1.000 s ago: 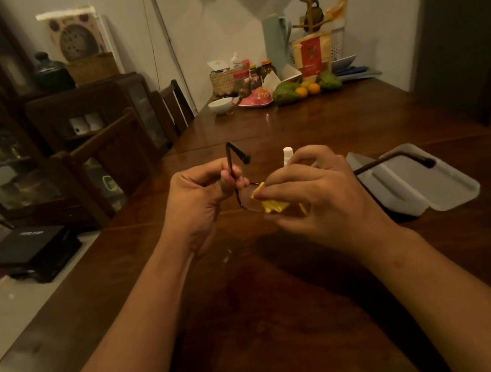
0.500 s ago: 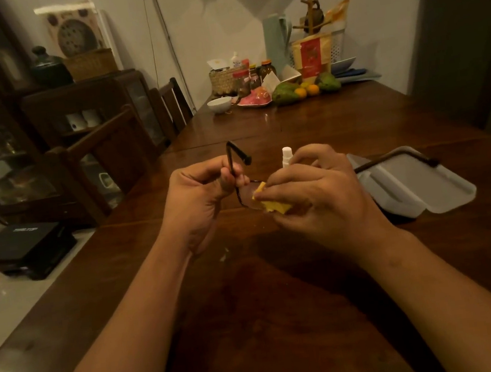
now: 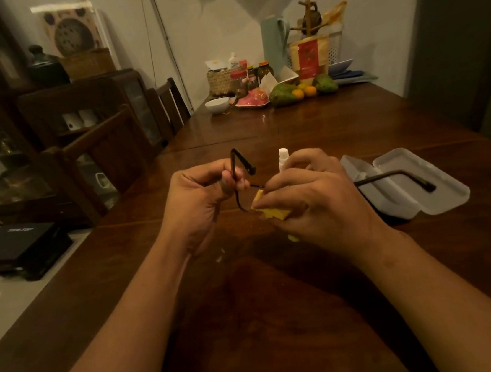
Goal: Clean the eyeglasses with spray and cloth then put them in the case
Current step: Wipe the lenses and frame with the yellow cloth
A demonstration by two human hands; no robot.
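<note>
Mid-frame, the left hand (image 3: 201,200) pinches the dark eyeglasses (image 3: 239,183) by the frame's corner, one temple jutting up above the knuckles. The right hand (image 3: 317,198) clamps a yellow cloth (image 3: 273,211) against the lens (mostly hidden by its fingers). The other temple reaches right over the open white case (image 3: 424,191). A small white spray bottle (image 3: 283,158) stands just behind the right hand on the wooden table (image 3: 255,323).
</note>
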